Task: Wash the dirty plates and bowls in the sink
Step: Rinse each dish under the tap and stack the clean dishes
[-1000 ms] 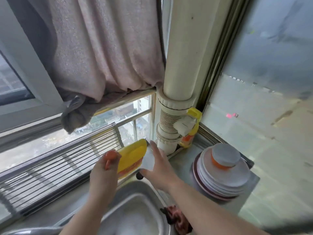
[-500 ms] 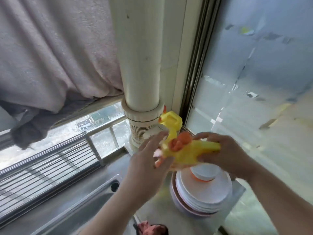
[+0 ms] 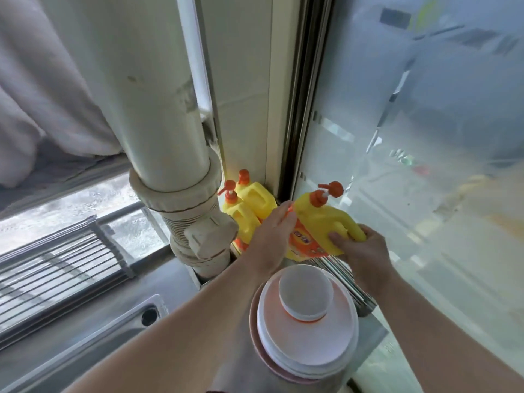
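- Detergent bottle [image 3: 320, 231], yellow with an orange pump, was held by both hands at the back corner of the tabletop [image 3: 85, 350], tilted with its pump toward the glass panel [image 3: 425, 165].
- The right hand [image 3: 360, 251] gripped the bottle's handle end with fingers curled around it; the left hand [image 3: 273, 234] rested against the label side, fingers laid along it, steadying it.
- Two more yellow bottles [image 3: 246, 205] stood upright just behind, between the white drain pipe [image 3: 158, 109] and the window frame.
- A stack of plates [image 3: 306, 344] sat on the tabletop below the hands, with an upturned bowl [image 3: 306, 296] on top; it stood beside the sink, not in it.
- Only the sink's [image 3: 147, 310] corner with its overflow hole showed at lower left; whether water or dishes lay inside could not be told.
- A metal drying rack [image 3: 56, 265] lay along the window sill, with a grey curtain [image 3: 42, 95] hanging above it.
- Judging by this, the washing seemed barely started: the stack looked dry and whole, and no sponge was visible. The step in hand appeared to concern the soap, either fetching or putting it back; which could not be told.
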Motion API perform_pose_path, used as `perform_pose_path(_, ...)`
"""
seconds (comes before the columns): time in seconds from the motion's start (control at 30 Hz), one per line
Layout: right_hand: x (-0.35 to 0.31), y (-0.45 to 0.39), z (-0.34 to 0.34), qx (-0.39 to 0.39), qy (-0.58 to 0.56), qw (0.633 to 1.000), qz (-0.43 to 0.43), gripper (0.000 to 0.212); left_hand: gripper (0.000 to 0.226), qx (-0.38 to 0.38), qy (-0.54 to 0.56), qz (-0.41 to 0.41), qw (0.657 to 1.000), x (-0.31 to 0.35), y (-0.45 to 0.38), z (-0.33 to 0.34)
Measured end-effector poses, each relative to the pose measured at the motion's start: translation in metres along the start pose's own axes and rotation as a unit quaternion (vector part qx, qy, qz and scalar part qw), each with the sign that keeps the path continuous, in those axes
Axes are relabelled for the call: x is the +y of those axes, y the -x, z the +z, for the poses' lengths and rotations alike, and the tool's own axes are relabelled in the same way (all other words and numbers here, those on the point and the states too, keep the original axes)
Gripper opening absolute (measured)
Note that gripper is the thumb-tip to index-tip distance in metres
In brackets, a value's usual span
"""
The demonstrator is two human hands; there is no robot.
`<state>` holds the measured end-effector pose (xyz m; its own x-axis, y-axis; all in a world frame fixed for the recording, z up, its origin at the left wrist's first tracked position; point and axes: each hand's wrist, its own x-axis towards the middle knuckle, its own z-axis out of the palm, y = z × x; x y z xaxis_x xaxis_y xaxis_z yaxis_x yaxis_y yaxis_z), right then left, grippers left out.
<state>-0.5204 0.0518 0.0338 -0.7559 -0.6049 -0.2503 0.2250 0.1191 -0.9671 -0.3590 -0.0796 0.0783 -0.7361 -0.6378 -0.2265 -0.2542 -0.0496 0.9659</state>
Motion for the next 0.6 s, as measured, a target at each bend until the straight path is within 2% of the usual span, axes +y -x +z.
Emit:
perform_pose_path(0.1,0.014,-0.01,-0.002,0.0,0.024,1.0,0.019,0.064,0.047,-0.005,0.001,-0.045,0.999,-0.021,-0.018,0.007)
perform_pose_path(0.23,0.023,-0.018,-0.002,-0.002,0.051,0.998,0.032,0.054,0.059,-0.007,-0.002,-0.079,0.997,-0.04,-0.032,0.013)
perform_pose_path(0.3,0.024,-0.02,0.005,0.008,0.101,0.995,0.024,0.045,0.063,0.001,0.021,-0.094,0.995,-0.046,-0.039,0.013)
perform_pose_path(0.37,0.021,-0.022,0.017,0.021,0.211,0.977,-0.026,0.031,0.072,0.028,0.086,-0.126,0.988,-0.055,-0.05,0.015)
perform_pose_path(0.43,0.02,-0.022,0.03,0.031,0.321,0.943,-0.077,0.028,0.077,0.054,0.142,-0.156,0.976,-0.058,-0.06,0.015)
perform_pose_path(0.53,0.018,-0.025,0.047,0.013,0.4,0.912,-0.092,0.033,0.063,0.084,0.197,-0.183,0.959,-0.06,-0.07,0.013)
perform_pose_path(0.6,0.018,-0.031,0.054,-0.02,0.442,0.893,-0.078,0.039,0.069,0.099,0.183,-0.199,0.958,-0.066,-0.075,0.012)
